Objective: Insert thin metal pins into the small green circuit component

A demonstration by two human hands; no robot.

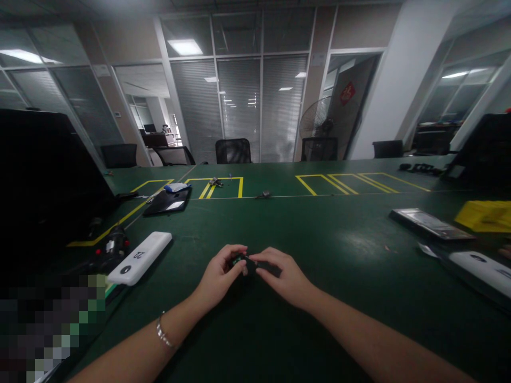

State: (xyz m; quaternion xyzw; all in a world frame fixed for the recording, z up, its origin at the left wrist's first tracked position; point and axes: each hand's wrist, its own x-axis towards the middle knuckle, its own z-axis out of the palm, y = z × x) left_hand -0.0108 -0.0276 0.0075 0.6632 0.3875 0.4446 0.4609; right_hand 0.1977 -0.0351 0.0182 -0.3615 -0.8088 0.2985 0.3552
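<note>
At the lower middle of the head view, my left hand (221, 277) is closed round a small dark object (249, 266) with a bit of green showing. My right hand (286, 276) pinches at the right side of that same object, its thumb and forefinger close to my left fingertips. The object is small and dim, so its shape and kind cannot be made out. Both hands are just above the green table (255, 223). A silver bracelet (163, 331) circles my left wrist.
White power bank (140, 258) at left, near a black device (114, 243); another white one (483, 274) lies right, by a dark flat box (431, 224) and yellow object (485, 215). A black tablet (168, 202) and small metal parts (216, 182), (263, 194) sit further back.
</note>
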